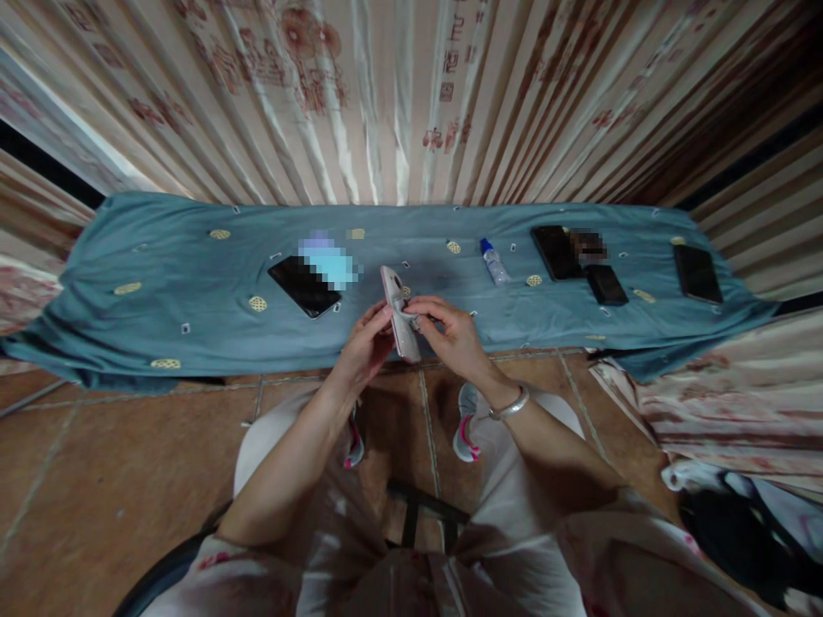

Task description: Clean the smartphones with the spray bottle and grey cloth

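My left hand [365,347] grips a pale smartphone [406,341] by its side, tilted up on edge above the front of the cloth-covered table. The phone's back, with a dark round camera area near the top, faces right. Against that back, the bent fingers of my right hand [447,330] are closed together. Something small and greyish shows under them, too small to make out. A black smartphone [301,284] lies left of my hands, partly overlapped by a blurred light-blue patch [331,261]. To the right rests a small clear bottle [495,264] with a blue cap.
On the teal cloth [193,283] at the right are a black flat case [554,252], a small black box [606,284] and another dark phone-like slab [698,272]. Patterned curtains [399,103] hang behind. A black bag [733,531] sits at lower right.
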Demonstrator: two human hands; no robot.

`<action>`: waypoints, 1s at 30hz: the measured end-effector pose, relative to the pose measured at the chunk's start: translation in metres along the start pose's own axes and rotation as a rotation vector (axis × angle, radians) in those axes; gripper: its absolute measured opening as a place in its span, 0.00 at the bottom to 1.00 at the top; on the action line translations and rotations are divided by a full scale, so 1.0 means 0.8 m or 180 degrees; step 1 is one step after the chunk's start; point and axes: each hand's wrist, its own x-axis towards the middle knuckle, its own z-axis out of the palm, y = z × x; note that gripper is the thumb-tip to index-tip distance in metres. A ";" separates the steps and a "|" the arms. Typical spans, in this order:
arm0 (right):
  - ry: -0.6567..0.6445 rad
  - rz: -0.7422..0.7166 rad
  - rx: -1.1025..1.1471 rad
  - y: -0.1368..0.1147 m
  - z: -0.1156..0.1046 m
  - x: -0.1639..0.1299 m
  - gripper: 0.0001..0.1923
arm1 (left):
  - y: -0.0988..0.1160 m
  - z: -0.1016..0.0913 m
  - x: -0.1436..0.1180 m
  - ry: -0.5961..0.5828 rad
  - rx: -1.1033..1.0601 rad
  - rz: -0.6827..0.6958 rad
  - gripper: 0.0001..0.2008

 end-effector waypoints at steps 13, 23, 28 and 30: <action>-0.0283 -0.0036 -0.0204 -0.026 0.001 -0.013 0.09 | 0.011 0.001 0.003 0.0273 0.0242 0.0105 0.23; -0.0299 0.0636 -0.0227 -0.026 0.014 -0.018 0.12 | 0.006 0.004 0.007 0.0631 0.0585 0.0544 0.36; -0.0273 0.0864 -0.0171 -0.024 0.015 -0.018 0.10 | 0.003 0.002 0.011 0.0636 0.0721 0.0715 0.36; -0.0232 0.0920 -0.0164 -0.023 0.015 -0.018 0.09 | 0.004 0.002 0.010 0.0612 0.0722 0.0773 0.36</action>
